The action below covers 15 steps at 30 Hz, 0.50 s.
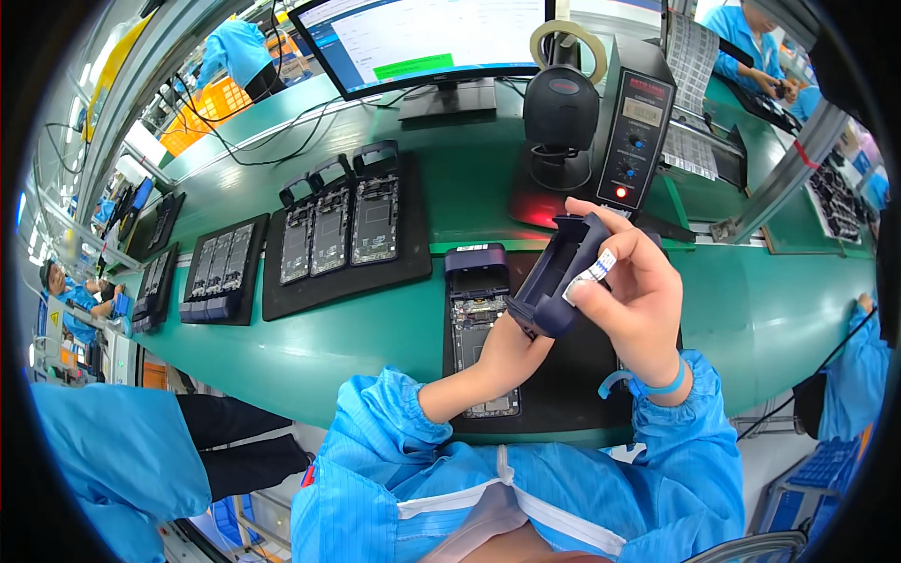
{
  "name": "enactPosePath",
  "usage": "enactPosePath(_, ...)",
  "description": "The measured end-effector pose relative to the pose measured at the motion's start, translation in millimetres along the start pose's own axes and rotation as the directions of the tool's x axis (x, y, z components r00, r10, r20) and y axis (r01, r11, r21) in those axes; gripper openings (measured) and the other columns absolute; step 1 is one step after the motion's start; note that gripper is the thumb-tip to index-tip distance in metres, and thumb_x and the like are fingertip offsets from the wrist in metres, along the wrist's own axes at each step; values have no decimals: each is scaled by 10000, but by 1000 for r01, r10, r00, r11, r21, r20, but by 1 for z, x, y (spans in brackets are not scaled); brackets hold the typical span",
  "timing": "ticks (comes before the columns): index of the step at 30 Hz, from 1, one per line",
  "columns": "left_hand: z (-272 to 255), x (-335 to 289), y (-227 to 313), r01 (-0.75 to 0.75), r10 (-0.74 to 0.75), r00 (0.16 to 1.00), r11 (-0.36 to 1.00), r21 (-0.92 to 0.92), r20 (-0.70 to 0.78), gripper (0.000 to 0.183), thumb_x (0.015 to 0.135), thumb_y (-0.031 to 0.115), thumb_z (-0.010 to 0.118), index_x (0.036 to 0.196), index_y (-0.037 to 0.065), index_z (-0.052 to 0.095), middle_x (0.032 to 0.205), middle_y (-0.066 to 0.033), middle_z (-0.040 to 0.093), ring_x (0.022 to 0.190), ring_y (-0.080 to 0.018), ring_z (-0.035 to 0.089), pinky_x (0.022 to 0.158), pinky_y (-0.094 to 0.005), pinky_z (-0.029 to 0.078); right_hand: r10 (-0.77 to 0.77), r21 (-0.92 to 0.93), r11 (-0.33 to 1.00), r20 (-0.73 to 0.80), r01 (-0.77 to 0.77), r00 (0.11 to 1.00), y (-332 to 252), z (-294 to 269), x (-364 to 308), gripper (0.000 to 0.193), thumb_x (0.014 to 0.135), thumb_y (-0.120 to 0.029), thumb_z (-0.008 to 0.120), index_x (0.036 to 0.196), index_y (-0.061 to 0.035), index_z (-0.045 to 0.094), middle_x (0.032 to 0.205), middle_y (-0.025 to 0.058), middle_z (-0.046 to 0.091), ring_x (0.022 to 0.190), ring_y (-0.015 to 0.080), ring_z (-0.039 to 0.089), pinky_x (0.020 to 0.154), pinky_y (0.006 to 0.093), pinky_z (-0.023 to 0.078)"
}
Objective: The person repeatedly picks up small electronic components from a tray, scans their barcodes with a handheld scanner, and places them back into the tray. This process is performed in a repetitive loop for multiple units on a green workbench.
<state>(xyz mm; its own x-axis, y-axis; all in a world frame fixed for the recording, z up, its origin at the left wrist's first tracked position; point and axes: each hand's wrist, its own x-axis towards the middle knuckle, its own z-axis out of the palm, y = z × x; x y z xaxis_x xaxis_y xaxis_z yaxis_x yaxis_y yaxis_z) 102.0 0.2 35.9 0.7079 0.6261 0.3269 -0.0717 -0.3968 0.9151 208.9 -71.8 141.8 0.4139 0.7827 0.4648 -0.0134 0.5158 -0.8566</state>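
Note:
Over the black mat [572,394] I hold a dark blue plastic housing [563,267], hollow and tilted, with its open side showing. My left hand [514,355] grips its lower end, most of the fingers hidden behind it. At its upper right, my right hand [648,281] pinches a small white label [593,272] with blue marks between thumb and forefinger, close against the housing's edge. A blue band [668,377] circles my right wrist. Partly under my left forearm lies an opened device [469,324] with bare circuit boards and a dark blue top cover [476,267].
A scanner on a stand [563,108] and a control box [640,131] stand beyond my hands, beside a label strip [693,66]. At left, mats [413,244] carry several opened devices. A monitor [422,47] is behind. Co-workers in blue [113,460] are around.

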Motion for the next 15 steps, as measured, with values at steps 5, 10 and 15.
enactPosePath(5,-2,1,7,-39,39,999,999,-21,28,263,756,34,539,1015,-1,512,924,-108,576,852,-192,561,739,-301,437,87,125,990,-139,-70,986,3,-7,6,232,791,3,531,933,-67,362,1074,155,506,905,152,512,825,289,412)
enactPosePath(10,0,-14,5,416,-312,906,784,-460,287,463,743,-47,545,1167,3,365,1074,-93,520,997,-164,510,872,-306,409,-119,-681,731,-205,-54,972,21,-64,-25,292,805,-96,540,1055,-37,402,1079,147,494,1035,252,483,850,362,401)
enactPosePath(15,3,-17,-5,701,-504,712,539,-466,489,635,765,-62,497,1298,42,168,1157,-109,471,1028,-202,503,878,-322,416,219,-906,16,-410,-423,886,48,-84,-96,848,615,-233,706,1316,-166,234,1313,176,212,1175,420,278,797,627,311)
